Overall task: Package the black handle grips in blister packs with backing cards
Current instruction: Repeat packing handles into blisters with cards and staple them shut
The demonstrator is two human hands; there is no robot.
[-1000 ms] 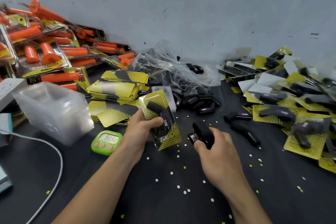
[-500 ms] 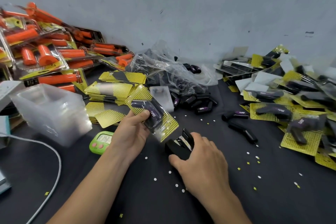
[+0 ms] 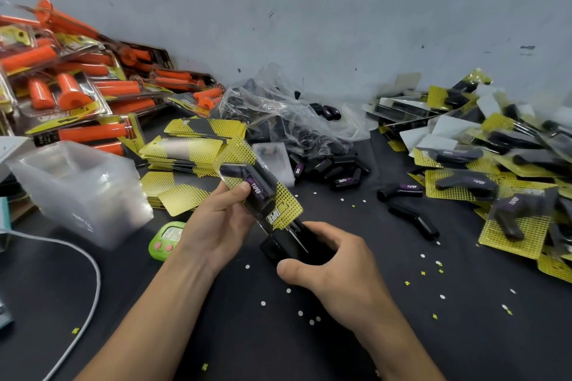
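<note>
Blister pack (image 3: 284,210) pinched by left hand (image 3: 216,223), lower corner lost inside stapler (image 3: 288,246) | right hand (image 3: 337,266) grips stapler; I can't see its fingertips.

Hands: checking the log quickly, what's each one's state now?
Left hand: holding the blister pack.
Right hand: gripping the black stapler.

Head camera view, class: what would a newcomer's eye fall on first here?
At centre, the left hand holds a yellow-carded blister pack with a black grip inside, while the right hand grips a black stapler at its lower end. Bright orange packaged grips pile up far left; finished black packs heap on the right.
</note>
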